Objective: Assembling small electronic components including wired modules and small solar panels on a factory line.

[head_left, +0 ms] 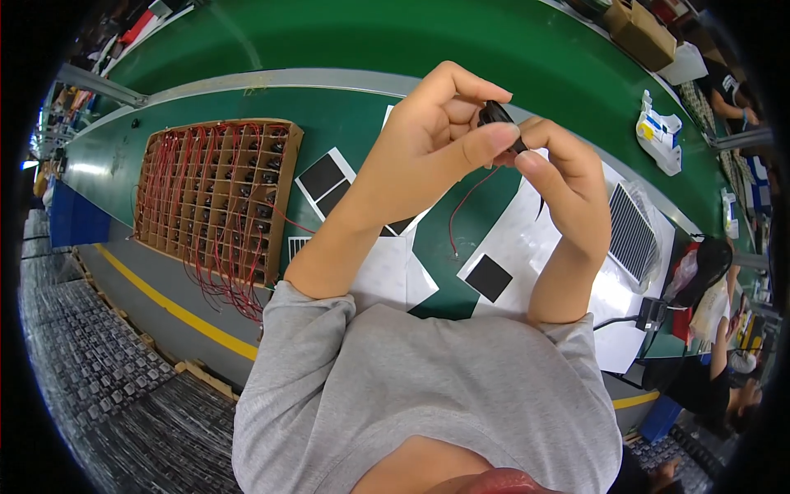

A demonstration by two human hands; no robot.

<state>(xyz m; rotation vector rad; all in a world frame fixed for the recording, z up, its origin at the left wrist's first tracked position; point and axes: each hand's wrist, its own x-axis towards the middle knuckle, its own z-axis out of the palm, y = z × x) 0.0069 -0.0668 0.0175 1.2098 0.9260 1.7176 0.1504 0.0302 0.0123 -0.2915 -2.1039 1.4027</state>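
Both of my hands are raised close together over the green bench. A small rounded black part (494, 113) is pinched between the thumb and fingers of my left hand (432, 136). My right hand (569, 177) is closed, its thumb and forefinger gripping the lower end of that part. From the hands a thin red wire (457, 211) hangs down, its tip near the bench. Below the right fingers a thin dark pointed piece (540, 207) sticks out; what it belongs to is hidden. Under the hands lie white sheets (514, 239) and a black square (489, 278).
At left, a divided cardboard tray (292, 165) holds several black parts with red wires trailing over its edge. A white card (346, 161) with black rectangles lies beside it. Rightward are a striped panel (632, 235) in clear plastic, a black plug (651, 314) and a white-and-blue device (659, 136).
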